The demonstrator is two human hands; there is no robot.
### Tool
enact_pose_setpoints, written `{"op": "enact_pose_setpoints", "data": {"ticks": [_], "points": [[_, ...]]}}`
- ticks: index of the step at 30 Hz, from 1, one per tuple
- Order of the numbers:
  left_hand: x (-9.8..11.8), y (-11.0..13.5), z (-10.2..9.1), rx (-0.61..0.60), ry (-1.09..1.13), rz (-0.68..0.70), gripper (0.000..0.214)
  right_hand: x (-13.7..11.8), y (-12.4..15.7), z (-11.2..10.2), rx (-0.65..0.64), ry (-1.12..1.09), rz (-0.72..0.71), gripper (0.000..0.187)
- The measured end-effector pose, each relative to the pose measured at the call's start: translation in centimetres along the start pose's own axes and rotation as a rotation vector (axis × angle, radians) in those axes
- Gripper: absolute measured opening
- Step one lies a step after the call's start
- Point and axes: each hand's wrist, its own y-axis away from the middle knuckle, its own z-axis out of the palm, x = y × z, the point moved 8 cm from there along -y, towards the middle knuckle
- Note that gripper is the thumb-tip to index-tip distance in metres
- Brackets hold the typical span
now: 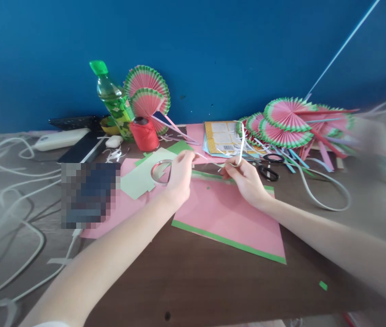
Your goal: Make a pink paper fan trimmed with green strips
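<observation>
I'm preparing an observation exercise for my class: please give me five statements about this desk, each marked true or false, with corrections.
1. The right hand holds a thin white strip. True.
2. The bottle's cap is red. False: the bottle has a green cap.
3. A green band runs along the near edge of a pink sheet. True.
4. The red spool stands right of the right hand. False: the red spool is to its left, beside the bottle.
5. Several pleated fans lie on the right. True.
</observation>
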Motion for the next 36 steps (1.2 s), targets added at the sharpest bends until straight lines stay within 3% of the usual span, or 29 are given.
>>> {"op": "enact_pose_setpoints", "data": {"ticks": [3, 7, 9, 11, 14, 16, 20, 23, 25, 27, 30, 33, 36], "points": [[1.5, -1.4, -1.2, 0.069, 0.142, -0.016, 0.008, 0.2, -0.1, 0.1, 0.007, -0.055, 0.017, 0.021], [4.1, -3.7, -4.7, 0.192, 0.089, 0.053, 0.009, 0.3, -0.1, 0.0, 0.024, -0.062, 0.032, 0.022], [5.6, -4.5, -6.8, 0.276, -0.111, 0.154, 0.01, 0.3, -0.1, 0.1, 0.01, -0.047, 0.038, 0.02], [7.5, -4.7, -7.5, 0.272, -0.484, 0.334, 0.007, 0.2, -0.2, 0.2, -0.013, -0.036, 0.036, 0.02], [7.8, -4.5, -6.7, 0.175, -0.977, 0.431, 0.012, 0.0, -0.3, 0.5, -0.049, -0.032, 0.028, 0.021], [7.2, -4.3, -5.7, 0.077, -1.103, 0.441, 0.017, 0.0, -0.4, 0.6, -0.066, -0.03, 0.029, 0.024], [6.3, -3.1, -2.5, -0.21, -1.004, 0.5, 0.027, -0.4, -0.5, 0.6, -0.09, -0.074, 0.033, 0.026], [5.2, -1.7, -0.1, -0.483, -0.792, 0.356, 0.024, -1.2, -0.5, 0.7, -0.14, -0.124, -0.008, 0.026], [4.7, -0.8, 0.8, -0.578, -0.664, 0.225, 0.022, -1.8, -0.4, 1.0, -0.189, -0.13, -0.035, 0.025], [4.6, 0.1, 1.5, -0.65, -0.656, 0.194, 0.022, -2.1, -0.1, 1.4, -0.264, -0.126, -0.037, 0.025], [4.9, 0.6, 2.0, -0.715, -0.737, 0.285, 0.015, -2.7, 0.3, 2.1, -0.383, -0.091, -0.045, 0.024], [5.3, 0.2, 1.8, -0.698, -0.79, 0.374, 0.015, -3.6, 0.6, 2.4, -0.444, -0.009, -0.094, 0.02], [5.3, 0.0, 1.4, -0.68, -0.723, 0.304, 0.021, -4.4, 0.9, 2.6, -0.499, 0.047, -0.133, 0.019]]}}
